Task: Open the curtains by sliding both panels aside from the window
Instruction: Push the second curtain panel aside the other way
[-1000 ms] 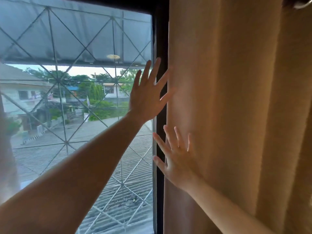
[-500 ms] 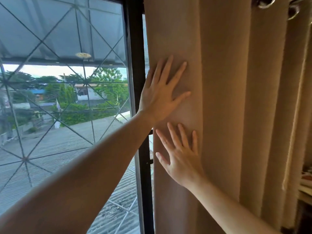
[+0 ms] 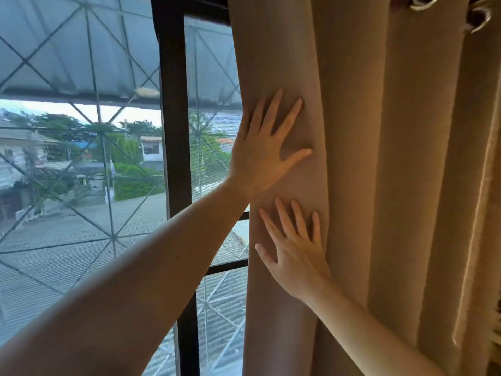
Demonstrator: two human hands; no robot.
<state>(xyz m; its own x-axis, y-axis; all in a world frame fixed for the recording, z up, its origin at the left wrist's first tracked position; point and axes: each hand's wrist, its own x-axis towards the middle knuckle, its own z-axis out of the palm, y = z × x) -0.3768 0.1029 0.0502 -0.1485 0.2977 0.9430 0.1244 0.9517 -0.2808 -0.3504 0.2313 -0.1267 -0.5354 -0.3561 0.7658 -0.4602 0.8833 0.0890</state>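
A tan curtain panel [image 3: 379, 158] hangs in folds over the right half of the view, its left edge just right of the dark window frame post [image 3: 173, 131]. My left hand [image 3: 260, 150] lies flat on the curtain's leading fold, fingers spread, palm pressing the cloth. Directly below it, my right hand [image 3: 295, 251] also rests flat and spread on the same fold. Neither hand grips the fabric. The window [image 3: 81, 158] is uncovered on the left, showing a diamond-pattern grille and rooftops outside.
Metal curtain rings [image 3: 423, 2] show at the top right on the rod. A narrow strip of screened glass [image 3: 214, 147] shows between the frame post and the curtain edge. Bunched curtain folds [image 3: 482, 185] fill the far right.
The curtain's edge has slid right, uncovering the frame post and a strip of glass beyond it. Both hands went from near its edge to flat on the fold, moving with it.
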